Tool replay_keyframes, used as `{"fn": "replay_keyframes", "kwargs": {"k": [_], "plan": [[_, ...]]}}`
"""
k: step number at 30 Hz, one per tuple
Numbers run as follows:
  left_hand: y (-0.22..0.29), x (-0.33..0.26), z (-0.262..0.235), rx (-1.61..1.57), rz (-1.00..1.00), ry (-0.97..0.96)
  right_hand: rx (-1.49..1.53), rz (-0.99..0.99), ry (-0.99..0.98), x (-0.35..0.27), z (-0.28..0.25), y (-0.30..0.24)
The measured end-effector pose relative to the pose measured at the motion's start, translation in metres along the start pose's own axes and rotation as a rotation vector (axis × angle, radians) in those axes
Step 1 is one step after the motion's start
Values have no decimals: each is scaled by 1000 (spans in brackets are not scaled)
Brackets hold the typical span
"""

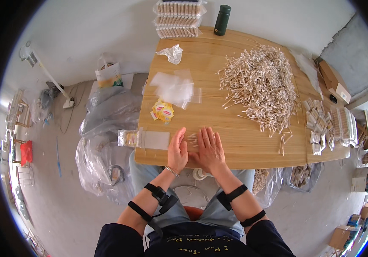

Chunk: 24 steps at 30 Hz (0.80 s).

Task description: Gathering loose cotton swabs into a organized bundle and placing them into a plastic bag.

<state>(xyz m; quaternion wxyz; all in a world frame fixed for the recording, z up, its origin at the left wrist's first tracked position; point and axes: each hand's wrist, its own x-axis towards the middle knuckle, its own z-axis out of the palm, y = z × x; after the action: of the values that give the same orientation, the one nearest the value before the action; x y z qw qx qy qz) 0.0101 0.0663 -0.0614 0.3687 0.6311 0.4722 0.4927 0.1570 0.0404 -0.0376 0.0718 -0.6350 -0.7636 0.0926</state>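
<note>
Left hand (177, 152) and right hand (210, 150) had fingers extended, nothing visibly gripped; between them, thin white-tipped cotton swabs (192, 139) lay blurred, long axis and heading unclear

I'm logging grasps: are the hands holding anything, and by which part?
A few cotton swabs show between the left hand and right hand; whether they are gripped, and where, cannot be told.

Wooden worktop (209, 51), busy on both sides

A swab heap (261, 83) covers the right, with small packs (319, 122) beyond its right side. Far left: stacked packs (177, 20), a green bottle (222, 20) to their right. Nearer, on the left: crumpled plastic (173, 54), clear bags (173, 89), yellow labels (162, 111).
</note>
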Motion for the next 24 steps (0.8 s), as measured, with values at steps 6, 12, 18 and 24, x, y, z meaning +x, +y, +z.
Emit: {"fn": "replay_keyframes", "kwargs": {"k": [6,12,18,24], "plan": [[-2,-1,1,25,28,22,-86,-13,-52,1,-6,-3],[9,-4,4,151,29,1,5,-20,-9,-35,-6,-9],[7,-4,5,192,68,-6,-171,-81,54,-10,-2,4],[7,-4,6,186,76,14,-42,-59,24,-32,-4,-1]]}}
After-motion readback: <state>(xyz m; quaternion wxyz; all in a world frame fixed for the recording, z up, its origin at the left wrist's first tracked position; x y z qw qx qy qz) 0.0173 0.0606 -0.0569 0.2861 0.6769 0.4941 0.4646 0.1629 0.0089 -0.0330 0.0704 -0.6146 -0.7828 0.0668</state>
